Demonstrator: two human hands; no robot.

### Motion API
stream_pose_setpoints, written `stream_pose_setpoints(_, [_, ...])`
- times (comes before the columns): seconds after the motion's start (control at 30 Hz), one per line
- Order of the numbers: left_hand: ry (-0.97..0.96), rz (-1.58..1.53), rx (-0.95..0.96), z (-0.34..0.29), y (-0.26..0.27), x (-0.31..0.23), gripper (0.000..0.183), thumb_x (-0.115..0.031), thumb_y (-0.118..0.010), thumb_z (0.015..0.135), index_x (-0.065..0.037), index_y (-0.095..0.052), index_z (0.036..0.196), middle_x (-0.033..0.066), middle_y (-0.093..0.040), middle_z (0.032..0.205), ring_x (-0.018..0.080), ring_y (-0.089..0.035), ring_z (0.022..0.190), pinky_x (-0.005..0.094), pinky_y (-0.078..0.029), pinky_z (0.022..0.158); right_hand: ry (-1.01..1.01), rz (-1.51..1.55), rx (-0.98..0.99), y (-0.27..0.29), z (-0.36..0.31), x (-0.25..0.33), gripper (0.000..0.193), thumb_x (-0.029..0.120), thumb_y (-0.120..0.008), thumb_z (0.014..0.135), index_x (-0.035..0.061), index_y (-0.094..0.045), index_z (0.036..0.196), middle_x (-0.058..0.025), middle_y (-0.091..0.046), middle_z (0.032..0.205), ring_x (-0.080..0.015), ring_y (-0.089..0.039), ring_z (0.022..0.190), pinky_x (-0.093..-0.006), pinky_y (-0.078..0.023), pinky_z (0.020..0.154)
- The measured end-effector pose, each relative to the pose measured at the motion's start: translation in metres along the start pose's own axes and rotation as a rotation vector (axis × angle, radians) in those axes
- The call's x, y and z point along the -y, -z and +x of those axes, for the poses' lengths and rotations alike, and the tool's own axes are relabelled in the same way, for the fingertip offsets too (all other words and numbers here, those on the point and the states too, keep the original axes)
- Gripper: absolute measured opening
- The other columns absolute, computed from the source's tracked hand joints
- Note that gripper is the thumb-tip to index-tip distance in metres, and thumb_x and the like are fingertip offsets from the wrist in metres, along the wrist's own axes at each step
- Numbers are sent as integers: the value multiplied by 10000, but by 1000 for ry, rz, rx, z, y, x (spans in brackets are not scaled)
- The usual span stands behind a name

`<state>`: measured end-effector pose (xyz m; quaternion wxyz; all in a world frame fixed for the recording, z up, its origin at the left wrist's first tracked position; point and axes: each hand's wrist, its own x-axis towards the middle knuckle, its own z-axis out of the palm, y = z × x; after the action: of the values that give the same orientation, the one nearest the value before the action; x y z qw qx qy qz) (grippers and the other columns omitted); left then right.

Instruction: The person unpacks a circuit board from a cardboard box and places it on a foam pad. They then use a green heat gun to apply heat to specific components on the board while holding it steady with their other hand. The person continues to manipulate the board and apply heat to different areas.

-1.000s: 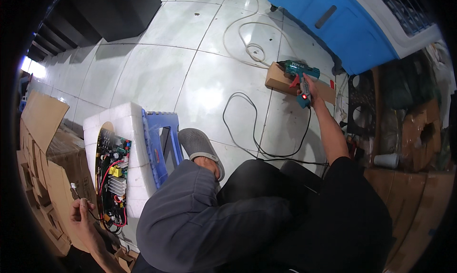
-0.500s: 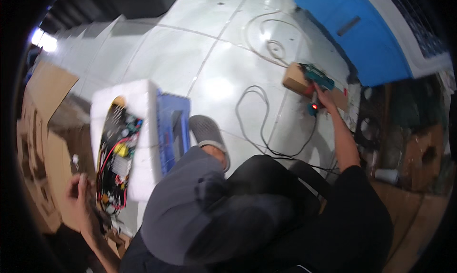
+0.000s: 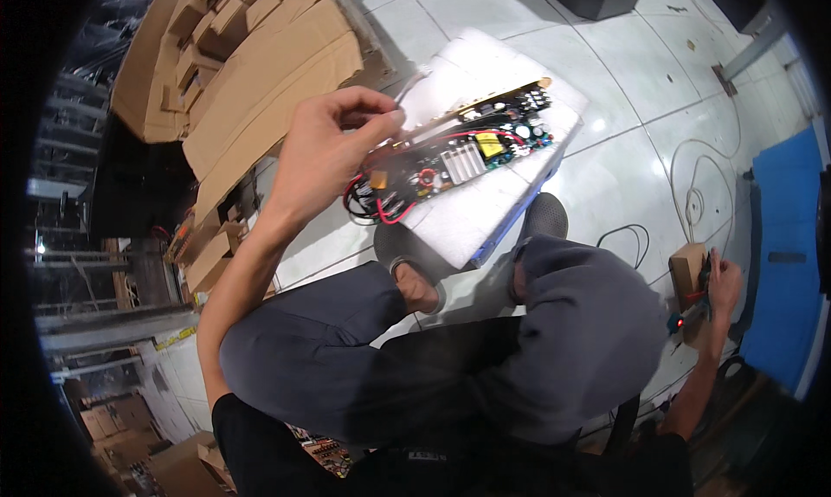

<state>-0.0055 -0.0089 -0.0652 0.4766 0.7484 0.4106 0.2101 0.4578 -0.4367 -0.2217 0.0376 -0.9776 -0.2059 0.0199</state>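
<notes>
My left hand (image 3: 333,142) is raised over the near-left end of a long circuit board (image 3: 467,155). Its thumb and fingers are pinched together on a thin whitish piece (image 3: 412,85), too small to make out fully. The board carries a yellow transformer, silver heatsink fins and red and black wires, and lies on a white foam block (image 3: 519,64). At the far right my right hand (image 3: 725,287) is wrapped round a teal glue gun (image 3: 705,276) with a red light (image 3: 679,323) at its handle end. The glue gun is beside a small cardboard box (image 3: 686,267); my fingers partly hide it.
Under the foam sits a blue crate (image 3: 511,230), close to my feet. Opened cardboard (image 3: 268,90) with dividers stands at left. A looped black cable (image 3: 639,229) and a pale cable (image 3: 692,194) lie on the tiles. A blue panel (image 3: 783,229) borders the right.
The view has swung left. My left hand has come up from beside the foam block to above the board. My right hand stays on the glue gun by the small box.
</notes>
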Motion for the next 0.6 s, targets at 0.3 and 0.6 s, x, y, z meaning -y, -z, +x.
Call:
stream_pose_setpoints(0.3, [-55, 127, -86, 5, -4, 16, 226, -165, -657, 849, 45, -719, 903, 107, -707, 700, 147, -672, 629, 298, -518, 599, 619, 568, -147, 126, -57, 209, 256, 194, -668, 974, -53, -721, 932, -133, -699, 732, -171, -688, 669, -294, -536, 620])
stream_pose_setpoints(0.6, [-28, 288, -106, 4, 0, 18, 288, -229, -654, 843, 45, -741, 840, 139, -703, 680, 225, -688, 638, 352, -536, 670, 1347, 471, -19, 192, -116, 327, 221, 161, -811, 826, -17, -695, 884, -149, -726, 786, -239, -731, 683, -326, -555, 597])
